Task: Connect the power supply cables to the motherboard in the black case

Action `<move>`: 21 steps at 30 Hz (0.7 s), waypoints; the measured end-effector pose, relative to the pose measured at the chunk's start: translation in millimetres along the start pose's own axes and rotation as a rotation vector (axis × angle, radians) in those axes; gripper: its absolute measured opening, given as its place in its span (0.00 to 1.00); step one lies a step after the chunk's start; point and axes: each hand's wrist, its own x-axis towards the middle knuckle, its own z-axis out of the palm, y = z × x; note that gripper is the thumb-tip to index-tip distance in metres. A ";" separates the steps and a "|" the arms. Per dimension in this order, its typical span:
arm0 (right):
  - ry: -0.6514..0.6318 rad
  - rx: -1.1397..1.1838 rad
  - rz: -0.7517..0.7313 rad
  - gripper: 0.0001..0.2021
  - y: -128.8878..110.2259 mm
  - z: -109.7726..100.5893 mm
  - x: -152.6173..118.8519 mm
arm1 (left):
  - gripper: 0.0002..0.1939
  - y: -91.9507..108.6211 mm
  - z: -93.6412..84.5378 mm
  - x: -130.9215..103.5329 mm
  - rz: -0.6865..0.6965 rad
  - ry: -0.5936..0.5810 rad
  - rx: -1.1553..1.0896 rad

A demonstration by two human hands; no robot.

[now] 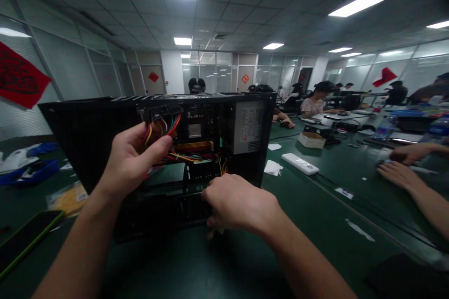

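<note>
An open black computer case point(70, 126) stands in front of me on the green table. My left hand point(131, 159) reaches into its upper left part, thumb and fingers closed around a bundle of coloured power cables point(175, 123). More cables point(191, 157) run across the inside toward the right. The silver power supply point(249, 128) is fixed at the case's upper right. My right hand point(242, 201) is at the lower middle of the opening, its fingers curled in. Anything between those fingertips is hidden or too dark to tell.
A phone point(28, 238), a plastic bag of yellow items point(68, 198) and a blue tray point(49, 173) lie left. To the right are a white power strip point(300, 163), paper scraps and a small box point(311, 140). Another person's hands point(403, 168) rest at far right.
</note>
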 end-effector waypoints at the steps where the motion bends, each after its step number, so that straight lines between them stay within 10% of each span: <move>1: -0.032 -0.003 -0.012 0.21 0.3 1.0 0.9 | 0.11 -1.9 1.0 0.5 -0.022 0.004 -0.032; 6: -0.033 0.034 -0.192 0.23 7.2 10.7 12.3 | 0.10 -8.9 5.9 1.3 -0.078 0.077 -0.085; 14: 0.623 0.487 -0.514 0.29 49.1 5.1 12.3 | 0.06 4.3 7.9 9.6 -0.035 0.207 -0.326; 21: 0.191 0.257 -0.221 0.24 30.4 21.7 -3.3 | 0.09 -1.8 7.9 7.3 0.011 0.141 -0.253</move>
